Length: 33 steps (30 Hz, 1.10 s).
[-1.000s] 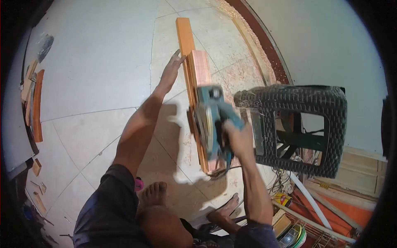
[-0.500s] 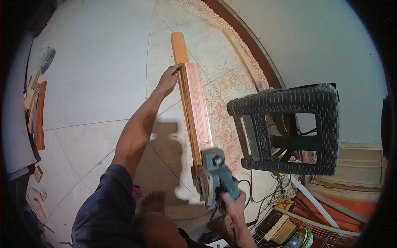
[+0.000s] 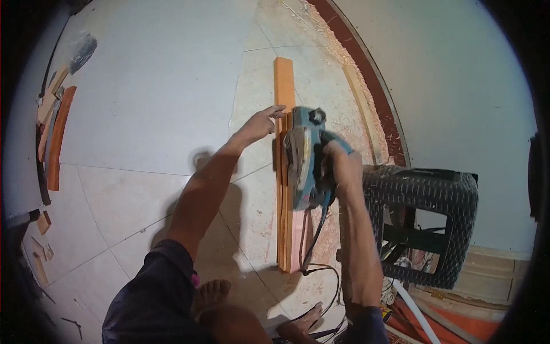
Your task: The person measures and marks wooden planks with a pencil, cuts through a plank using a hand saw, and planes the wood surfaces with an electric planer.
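My right hand [image 3: 342, 165] is wrapped round the handle of a teal electric planer [image 3: 305, 166], which sits near the far end of a pinkish board [image 3: 298, 243]. An orange-brown board [image 3: 284, 83] lies along its left side and reaches farther out. My left hand [image 3: 260, 126] touches the boards' left side just left of the planer's front, its index finger stretched over the orange-brown one and the other fingers partly curled. From the planer a black cord [image 3: 313, 241] trails toward my feet.
A dark woven-pattern stool [image 3: 421, 180] lies on its side at the right. Shavings [image 3: 326, 34] line the wall base beside a long strip of wood [image 3: 362, 112]. Wood pieces [image 3: 61, 137] lie at the far left. Below the stool is a white tube [image 3: 415, 307].
The planer, in my right hand, was drawn back to the boards' near end, then moved forward to the far end. My left hand stays by the boards, its index finger now extended.
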### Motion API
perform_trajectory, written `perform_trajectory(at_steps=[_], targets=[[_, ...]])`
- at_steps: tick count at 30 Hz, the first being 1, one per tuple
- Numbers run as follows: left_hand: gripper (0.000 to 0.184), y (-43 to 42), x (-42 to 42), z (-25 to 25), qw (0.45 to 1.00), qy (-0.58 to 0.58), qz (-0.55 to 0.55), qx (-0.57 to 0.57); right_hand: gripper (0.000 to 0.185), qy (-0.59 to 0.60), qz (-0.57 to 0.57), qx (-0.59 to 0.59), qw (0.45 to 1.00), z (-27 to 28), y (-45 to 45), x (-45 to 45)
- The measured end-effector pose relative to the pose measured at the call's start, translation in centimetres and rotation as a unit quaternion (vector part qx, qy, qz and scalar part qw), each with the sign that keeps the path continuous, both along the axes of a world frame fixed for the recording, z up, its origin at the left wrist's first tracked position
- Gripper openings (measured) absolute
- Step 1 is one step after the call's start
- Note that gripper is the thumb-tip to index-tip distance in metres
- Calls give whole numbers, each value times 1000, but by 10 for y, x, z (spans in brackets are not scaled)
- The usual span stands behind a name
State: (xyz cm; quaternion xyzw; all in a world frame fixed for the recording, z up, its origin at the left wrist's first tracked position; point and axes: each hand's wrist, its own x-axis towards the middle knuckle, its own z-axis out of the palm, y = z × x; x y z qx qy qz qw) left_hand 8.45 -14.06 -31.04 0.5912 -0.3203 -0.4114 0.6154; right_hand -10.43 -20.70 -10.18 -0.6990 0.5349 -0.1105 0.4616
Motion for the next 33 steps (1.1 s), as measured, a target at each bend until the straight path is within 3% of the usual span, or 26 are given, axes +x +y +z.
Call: perform_trajectory(at_steps=[4,9,12,13,16,19,20,22,26,28,30,31,32,33], targets=[[71,3,2,-4,997,48,21,-52,27,-46,23,2,999,-4,-38,51],[66,-3,4,-22,999,34,19,-32,29,-89,46,15,995,-8,-86,100],[59,-5,7,-22,999,28,22,-16,21,-103,20,-65,992,-3,-89,95],[58,-3,3,-12,996,77,53,-12,33,-122,42,-38,991,13,-76,73],[58,-11,-11,2,986,130,102,3,29,-80,35,-87,992,61,-28,-11],[75,-19,-55,26,943,-168,221,184,25,-56,-33,-30,997,85,30,-129],[75,-20,-81,49,944,-168,219,183,26,-75,-51,-60,994,82,50,-170],[83,-16,-124,109,910,-240,238,238,30,-65,-95,-12,993,95,98,-230],[90,-36,-144,86,893,-318,188,258,23,-37,-262,7,964,102,179,-291],[95,-40,-142,93,884,-269,224,310,21,-3,-272,13,962,95,202,-330],[93,-35,-129,90,901,-233,258,259,21,3,-288,20,957,93,217,-343],[92,-31,-119,87,956,-52,254,139,20,0,-293,23,956,91,223,-347],[91,-30,-114,87,962,135,236,14,20,-1,-296,26,955,90,228,-352],[91,-30,-113,87,964,131,233,15,20,-19,-302,43,952,86,231,-358]])
